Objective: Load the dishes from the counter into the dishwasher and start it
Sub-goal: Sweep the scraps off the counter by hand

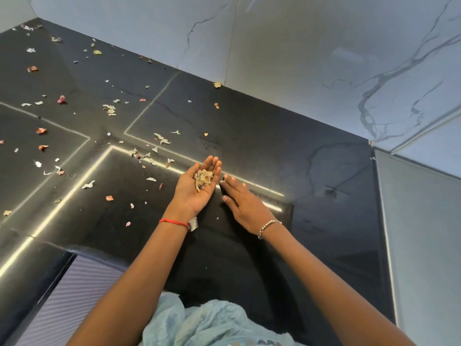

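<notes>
Two hands work close together over a black counter (274, 158), and neither holds a dish. The left hand (197, 186) lies palm up, its fingers only slightly cupped, and it carries a clump of scraps (204, 179) in the hollow of the palm. It seems to serve as a dustpan, held low at the counter's surface so that bits can be pushed into it. The right hand (240, 203) rests flat on the counter just beside it, palm down with the fingers straight and together, gripping nothing. Its inner edge is turned toward the cupped palm, the posture of a sweep.

Many loose scraps (109, 109), pale, pink and green, lie scattered to the left and toward the marbled wall tiles (299, 58), while the counter to the right shows almost none. The person wears a red thread (173, 222) on the left wrist and a silver bracelet (268, 226) on the right. A pale blue cloth (212, 323) hangs at the bottom edge of the view.

No dishes and no dishwasher can be made out in this view. A ribbed grey surface (82, 295) sits below the counter's edge at lower left, but what it is cannot be told. Loading seems not yet begun; this looks like clearing litter off the counter first.
</notes>
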### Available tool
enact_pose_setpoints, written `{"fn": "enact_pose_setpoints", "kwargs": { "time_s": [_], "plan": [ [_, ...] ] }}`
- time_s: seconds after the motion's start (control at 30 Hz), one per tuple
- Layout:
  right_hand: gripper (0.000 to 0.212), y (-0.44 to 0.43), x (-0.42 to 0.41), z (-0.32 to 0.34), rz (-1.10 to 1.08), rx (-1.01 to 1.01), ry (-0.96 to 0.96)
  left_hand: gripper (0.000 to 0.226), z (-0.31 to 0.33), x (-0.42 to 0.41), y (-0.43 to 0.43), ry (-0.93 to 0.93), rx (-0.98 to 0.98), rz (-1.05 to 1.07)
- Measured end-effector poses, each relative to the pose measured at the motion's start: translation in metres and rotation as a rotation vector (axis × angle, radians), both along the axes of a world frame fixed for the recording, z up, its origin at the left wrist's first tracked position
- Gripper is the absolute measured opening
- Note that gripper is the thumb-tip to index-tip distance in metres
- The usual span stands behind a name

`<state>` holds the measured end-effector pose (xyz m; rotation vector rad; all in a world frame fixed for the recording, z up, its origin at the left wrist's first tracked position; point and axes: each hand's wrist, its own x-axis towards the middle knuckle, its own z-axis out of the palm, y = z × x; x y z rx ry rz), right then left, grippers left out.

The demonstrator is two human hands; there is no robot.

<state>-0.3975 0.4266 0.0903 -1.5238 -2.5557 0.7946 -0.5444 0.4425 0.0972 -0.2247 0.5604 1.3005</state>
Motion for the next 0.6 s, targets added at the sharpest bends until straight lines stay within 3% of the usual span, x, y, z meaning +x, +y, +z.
{"fn": "enact_pose_setpoints", "kwargs": {
  "time_s": [0.13,0.27,0.37,0.5,0.6],
  "plan": [
    [0.056,-0.038,-0.002,-0.005,0.053,-0.005,0.012,0.037,0.0,-0.002,-0.022,-0.016,0.001,0.011],
    [0.048,-0.064,-0.004,-0.011,0.104,0.062,0.052,0.04,-0.001,-0.003,-0.047,-0.032,-0.007,0.015],
    [0.046,-0.08,-0.003,-0.014,0.085,0.211,0.041,0.041,-0.004,-0.004,-0.062,-0.031,-0.025,0.013],
    [0.028,-0.088,0.001,-0.017,0.146,0.527,0.035,0.039,-0.002,-0.006,-0.074,-0.016,-0.028,0.022],
    [0.02,-0.082,0.0,-0.008,0.064,0.411,0.105,0.039,0.002,-0.006,-0.079,0.0,-0.021,0.017]
  ]
}}
